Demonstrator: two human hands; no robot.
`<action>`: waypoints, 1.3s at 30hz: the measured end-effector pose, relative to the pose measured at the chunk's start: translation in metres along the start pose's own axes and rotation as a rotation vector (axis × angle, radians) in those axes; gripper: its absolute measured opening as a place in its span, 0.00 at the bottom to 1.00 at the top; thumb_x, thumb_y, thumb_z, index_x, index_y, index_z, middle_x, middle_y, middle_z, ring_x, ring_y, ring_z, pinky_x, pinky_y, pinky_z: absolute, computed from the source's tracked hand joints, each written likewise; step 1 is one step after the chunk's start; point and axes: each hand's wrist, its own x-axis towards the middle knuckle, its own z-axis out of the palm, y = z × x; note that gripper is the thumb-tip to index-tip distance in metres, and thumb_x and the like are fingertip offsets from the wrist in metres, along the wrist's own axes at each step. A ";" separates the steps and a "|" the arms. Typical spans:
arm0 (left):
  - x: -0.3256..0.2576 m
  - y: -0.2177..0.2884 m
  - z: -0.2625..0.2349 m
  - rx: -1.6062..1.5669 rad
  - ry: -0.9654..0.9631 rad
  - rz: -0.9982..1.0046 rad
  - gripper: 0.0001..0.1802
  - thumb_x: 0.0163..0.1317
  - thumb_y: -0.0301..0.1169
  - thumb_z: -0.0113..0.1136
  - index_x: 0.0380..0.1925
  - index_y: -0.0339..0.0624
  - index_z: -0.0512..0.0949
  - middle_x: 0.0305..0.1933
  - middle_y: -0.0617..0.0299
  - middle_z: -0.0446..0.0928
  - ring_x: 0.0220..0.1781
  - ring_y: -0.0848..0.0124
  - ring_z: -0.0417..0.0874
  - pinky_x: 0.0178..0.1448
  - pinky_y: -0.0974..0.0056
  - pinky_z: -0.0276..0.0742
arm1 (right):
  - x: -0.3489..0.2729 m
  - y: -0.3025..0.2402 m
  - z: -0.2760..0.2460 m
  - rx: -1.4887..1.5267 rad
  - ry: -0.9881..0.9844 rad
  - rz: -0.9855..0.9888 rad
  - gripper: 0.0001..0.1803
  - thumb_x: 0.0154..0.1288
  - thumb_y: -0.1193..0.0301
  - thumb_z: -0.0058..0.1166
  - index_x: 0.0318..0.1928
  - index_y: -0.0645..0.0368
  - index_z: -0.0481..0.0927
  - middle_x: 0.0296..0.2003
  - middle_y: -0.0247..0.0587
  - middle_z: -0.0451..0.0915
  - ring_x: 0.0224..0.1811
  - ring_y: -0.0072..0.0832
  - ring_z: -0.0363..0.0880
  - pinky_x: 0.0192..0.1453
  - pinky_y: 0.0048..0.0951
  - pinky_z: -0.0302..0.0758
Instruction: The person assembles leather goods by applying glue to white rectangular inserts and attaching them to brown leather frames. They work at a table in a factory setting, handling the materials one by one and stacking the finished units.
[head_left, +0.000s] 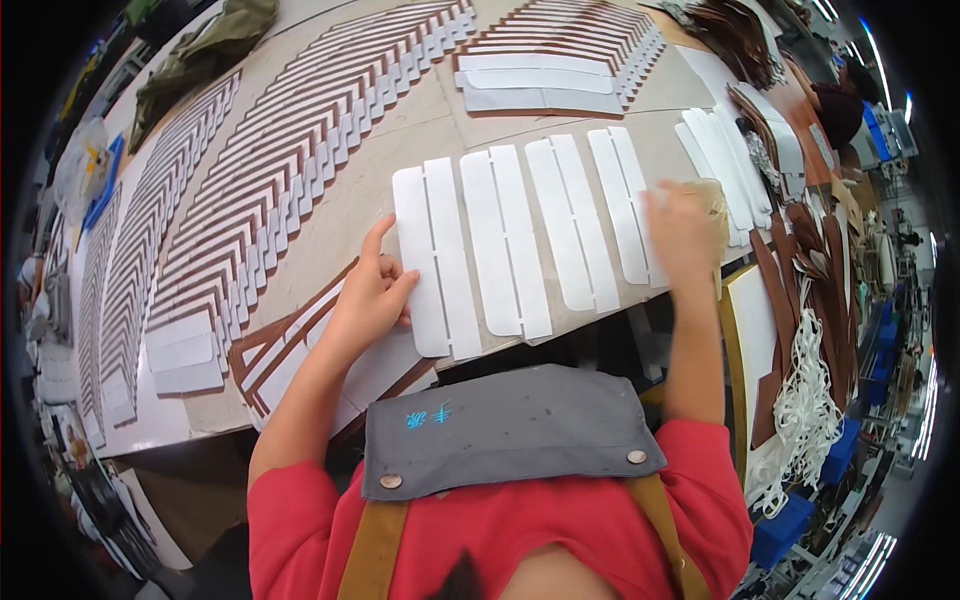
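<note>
Several flat white pieces lie side by side near the table's front edge, each a wider round-cornered strip beside a narrower one with a thin dark gap between. My left hand [375, 290] rests at the left edge of the leftmost white piece [437, 260], index finger stretched out and thumb apart, the other fingers curled. My right hand [685, 232] is smeared by motion at the right edge of the rightmost white piece [624, 205]; its fingers cannot be made out. Beyond it, a fanned pile of white strips [725, 165] lies on the table. A yellowish round thing [712, 205] shows beside the right hand.
Long overlapping rows of brown-and-white pieces [290, 150] cover the table's left, with another row [560, 50] at the back. Brown-edged panels [385, 375] lie under my left forearm. Brown straps [790, 310] and white cords [808, 390] hang at right. Olive cloth [195, 60] lies far left.
</note>
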 end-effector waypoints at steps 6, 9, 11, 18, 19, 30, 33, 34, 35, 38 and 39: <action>0.003 0.007 -0.003 0.209 -0.037 0.063 0.30 0.59 0.23 0.53 0.61 0.41 0.56 0.23 0.61 0.68 0.20 0.74 0.72 0.25 0.68 0.72 | 0.007 0.083 -0.016 -0.377 0.233 0.101 0.26 0.64 0.51 0.44 0.47 0.62 0.76 0.37 0.54 0.78 0.40 0.50 0.77 0.46 0.43 0.73; 0.009 -0.001 -0.008 0.544 0.044 0.230 0.22 0.57 0.25 0.55 0.53 0.39 0.67 0.25 0.58 0.70 0.23 0.68 0.73 0.29 0.64 0.70 | 0.019 0.090 -0.025 -0.154 -0.255 0.369 0.30 0.61 0.48 0.46 0.44 0.65 0.76 0.35 0.55 0.79 0.39 0.50 0.78 0.46 0.43 0.73; 0.012 0.001 -0.009 0.656 0.105 0.231 0.15 0.55 0.26 0.57 0.45 0.39 0.73 0.28 0.57 0.72 0.26 0.64 0.73 0.33 0.62 0.69 | 0.019 0.085 -0.022 -0.080 -0.313 0.330 0.33 0.57 0.45 0.48 0.42 0.68 0.76 0.33 0.58 0.79 0.38 0.50 0.78 0.44 0.42 0.73; 0.024 -0.019 -0.017 0.837 0.140 0.731 0.07 0.52 0.27 0.59 0.33 0.42 0.75 0.44 0.61 0.74 0.48 0.62 0.72 0.50 0.59 0.65 | 0.023 0.100 -0.023 0.460 -0.299 0.412 0.33 0.55 0.43 0.52 0.37 0.67 0.76 0.26 0.43 0.78 0.27 0.27 0.77 0.31 0.27 0.73; 0.023 -0.019 -0.017 0.837 0.130 0.719 0.08 0.51 0.27 0.59 0.33 0.42 0.75 0.45 0.62 0.74 0.49 0.62 0.72 0.52 0.58 0.64 | 0.025 0.101 -0.022 0.712 -0.328 0.444 0.33 0.56 0.43 0.51 0.41 0.65 0.75 0.30 0.41 0.78 0.28 0.24 0.77 0.30 0.25 0.71; 0.020 -0.018 -0.024 0.786 0.065 0.671 0.09 0.52 0.27 0.58 0.34 0.42 0.74 0.49 0.61 0.73 0.53 0.60 0.70 0.54 0.58 0.64 | 0.059 -0.068 0.008 1.748 -0.312 0.130 0.34 0.56 0.43 0.54 0.52 0.55 0.69 0.38 0.35 0.79 0.31 0.21 0.78 0.24 0.21 0.73; 0.021 -0.019 -0.024 0.786 0.064 0.678 0.09 0.52 0.28 0.58 0.34 0.42 0.74 0.50 0.61 0.72 0.53 0.60 0.70 0.54 0.58 0.64 | 0.065 -0.113 0.012 1.585 -0.268 0.077 0.30 0.58 0.46 0.55 0.49 0.58 0.70 0.33 0.36 0.78 0.24 0.22 0.78 0.23 0.20 0.74; 0.022 -0.020 -0.024 0.785 0.066 0.677 0.09 0.52 0.28 0.58 0.34 0.42 0.74 0.50 0.61 0.72 0.53 0.61 0.70 0.54 0.58 0.64 | 0.067 -0.123 0.014 1.543 -0.258 0.060 0.29 0.59 0.47 0.55 0.48 0.59 0.70 0.31 0.37 0.78 0.22 0.22 0.77 0.23 0.20 0.74; 0.022 -0.021 -0.024 0.784 0.068 0.676 0.09 0.52 0.28 0.58 0.34 0.42 0.74 0.50 0.61 0.72 0.53 0.61 0.70 0.54 0.58 0.64 | 0.068 -0.131 0.017 1.532 -0.246 0.035 0.28 0.60 0.48 0.54 0.47 0.60 0.70 0.31 0.37 0.78 0.21 0.22 0.77 0.23 0.20 0.74; 0.023 -0.023 -0.024 0.786 0.077 0.680 0.09 0.52 0.28 0.58 0.35 0.42 0.74 0.50 0.61 0.72 0.52 0.61 0.70 0.54 0.58 0.64 | 0.075 -0.142 0.026 1.513 -0.214 -0.036 0.26 0.62 0.52 0.53 0.46 0.62 0.70 0.30 0.39 0.77 0.20 0.23 0.77 0.23 0.21 0.74; 0.023 -0.023 -0.023 0.787 0.080 0.679 0.09 0.52 0.28 0.58 0.35 0.42 0.73 0.50 0.61 0.72 0.52 0.61 0.70 0.53 0.58 0.64 | 0.076 -0.144 0.031 1.508 -0.188 -0.016 0.26 0.62 0.52 0.54 0.46 0.62 0.70 0.30 0.39 0.77 0.20 0.23 0.77 0.23 0.21 0.74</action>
